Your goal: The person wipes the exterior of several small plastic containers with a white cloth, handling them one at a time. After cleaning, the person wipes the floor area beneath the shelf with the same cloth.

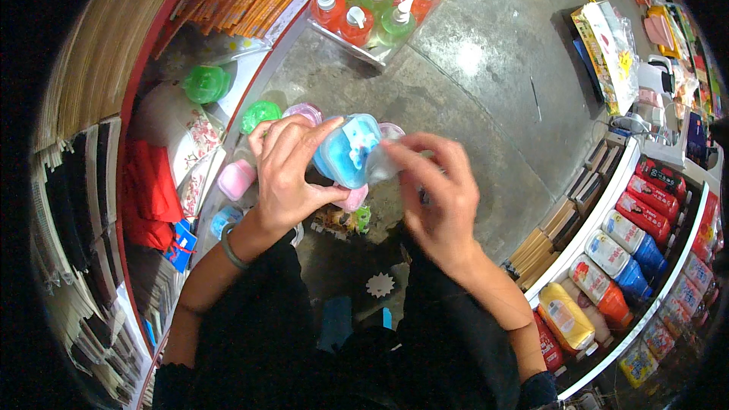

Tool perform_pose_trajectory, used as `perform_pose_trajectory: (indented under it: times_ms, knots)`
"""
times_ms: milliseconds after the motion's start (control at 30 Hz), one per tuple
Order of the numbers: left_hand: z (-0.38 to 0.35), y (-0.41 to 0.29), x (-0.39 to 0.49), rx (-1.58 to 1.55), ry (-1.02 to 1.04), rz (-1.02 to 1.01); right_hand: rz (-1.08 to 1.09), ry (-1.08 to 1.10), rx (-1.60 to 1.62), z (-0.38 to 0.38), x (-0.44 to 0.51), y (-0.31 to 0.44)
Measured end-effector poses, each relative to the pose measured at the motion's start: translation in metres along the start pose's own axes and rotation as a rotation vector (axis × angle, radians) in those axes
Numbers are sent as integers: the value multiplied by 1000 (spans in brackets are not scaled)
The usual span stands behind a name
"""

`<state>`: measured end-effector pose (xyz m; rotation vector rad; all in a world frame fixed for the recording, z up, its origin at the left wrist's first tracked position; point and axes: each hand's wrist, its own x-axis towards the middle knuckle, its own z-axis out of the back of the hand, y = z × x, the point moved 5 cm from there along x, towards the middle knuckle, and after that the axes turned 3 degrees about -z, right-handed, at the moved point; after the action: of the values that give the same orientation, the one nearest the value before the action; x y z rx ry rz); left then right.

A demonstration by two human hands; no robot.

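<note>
My left hand [285,173] holds a small blue plastic tub [333,154], tilted, by its sides. White shapes show on the tub's lid. Beside it, my right hand [441,193], blurred, pinches a thin translucent whitish sheet [380,165] against the tub's right edge; whether it is film or tissue is unclear. Around and below my left hand on the floor are a pink tub [237,179], another blue tub [226,221], a green tub [261,116] and a round pink-lidded tub [304,111]. Partly hidden behind the held tub is another pink tub [353,199].
A tray of red and green pump bottles [357,25] stands ahead on the concrete floor [472,119]. Shelving on the left holds stacked paper goods [97,57], a green container [205,84] and red cloth [151,193]. Several coloured bottles [615,256] fill the right shelf.
</note>
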<state>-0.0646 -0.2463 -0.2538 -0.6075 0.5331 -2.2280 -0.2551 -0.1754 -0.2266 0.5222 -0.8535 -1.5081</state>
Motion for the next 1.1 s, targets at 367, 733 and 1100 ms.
perform_pose_trajectory:
  times_ms: [367, 733, 1100]
  knots:
    - [-7, 26, -7, -277, -12, 258, 170, 171, 199, -12, -13, -7]
    - [-51, 24, -34, -1550, 234, 825, -68, 38, 285, -30, -4, -1]
    - [-56, 23, -49, -1720, 276, 918, 158, 98, 296, -24, -12, 6]
